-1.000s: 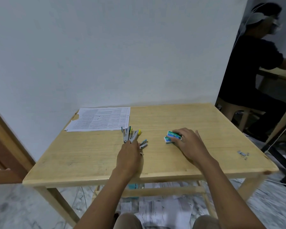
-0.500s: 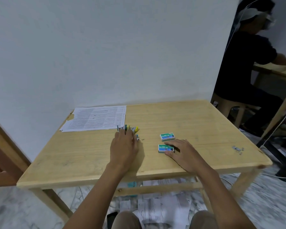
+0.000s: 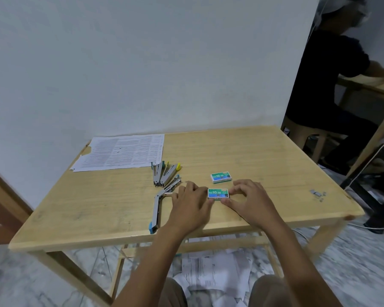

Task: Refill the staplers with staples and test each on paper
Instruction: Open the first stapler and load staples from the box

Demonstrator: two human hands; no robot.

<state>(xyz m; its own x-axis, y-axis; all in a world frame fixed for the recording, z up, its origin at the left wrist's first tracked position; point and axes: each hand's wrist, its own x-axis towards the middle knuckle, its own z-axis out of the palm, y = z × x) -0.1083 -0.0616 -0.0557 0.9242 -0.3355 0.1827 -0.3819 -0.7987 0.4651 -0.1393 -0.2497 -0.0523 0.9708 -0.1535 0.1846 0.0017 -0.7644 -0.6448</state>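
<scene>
Near staple box (image 3: 218, 193) lies flat on the table (image 3: 98, 207), front centre; long axis left–right, label up. Left hand (image 3: 191, 202) and right hand (image 3: 251, 200) — fingers curled — apparently pinch its ends.

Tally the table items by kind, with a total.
Staplers: 4 (they overlap, so approximate)
Staple boxes: 2
Paper stack: 1
Loose staple cluster: 1
Total: 8

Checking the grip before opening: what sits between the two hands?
The nearer staple box, flat on the table, with the left hand and the right hand pinching its two ends. The head view shows it.
</scene>
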